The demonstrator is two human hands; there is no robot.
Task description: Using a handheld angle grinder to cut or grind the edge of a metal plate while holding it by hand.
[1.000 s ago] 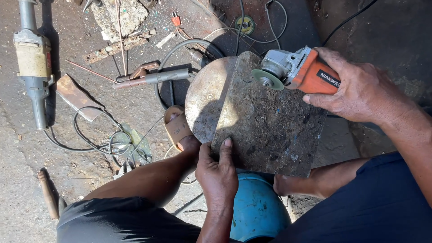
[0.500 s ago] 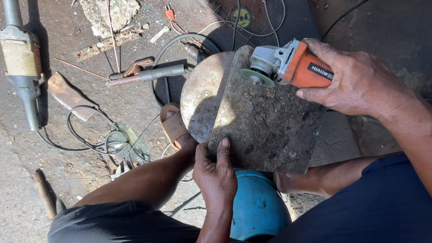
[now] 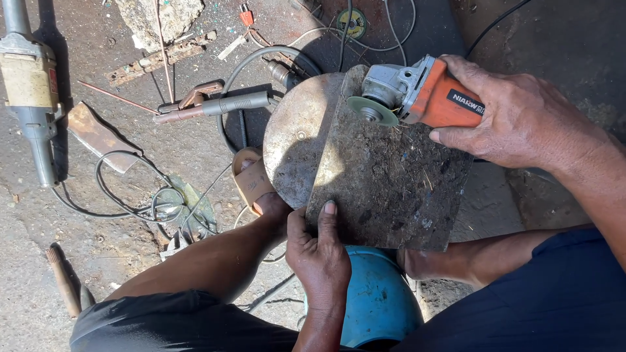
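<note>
Right hand: my right hand (image 3: pixel 515 120) is wrapped tight round the orange body of the grinder (image 3: pixel 424 94), fingers closed over the top so the tool cannot twist.
Grinder: it lies on its side across the upper edge of the plate (image 3: pixel 391 176), the green disc (image 3: pixel 372 109) facing me and sitting just at the plate's top left corner. I cannot tell whether the disc is spinning or quite touching the metal.
Left hand: my left hand (image 3: pixel 317 251) clamps the plate's near edge, thumb pressed flat on its face and fingers curled under, to keep it from shifting under the tool.
Plate: a rusty, pitted square sheet, tilted up toward me, its lower edge resting over the blue drum (image 3: pixel 375 300) between my knees, which serves as a prop.
Round piece: a dull metal disc (image 3: pixel 297 137) lies partly under the plate's left edge, half in shadow.
Foot: my sandal (image 3: pixel 251 186) sits just beside that round piece, on its left, perhaps bracing it.
Ground: a welding holder (image 3: pixel 215 105) with its cable lies well off to the left, near loose wire (image 3: pixel 130 195); a second, larger power tool (image 3: pixel 29 91) rests at the far left, out of reach.
</note>
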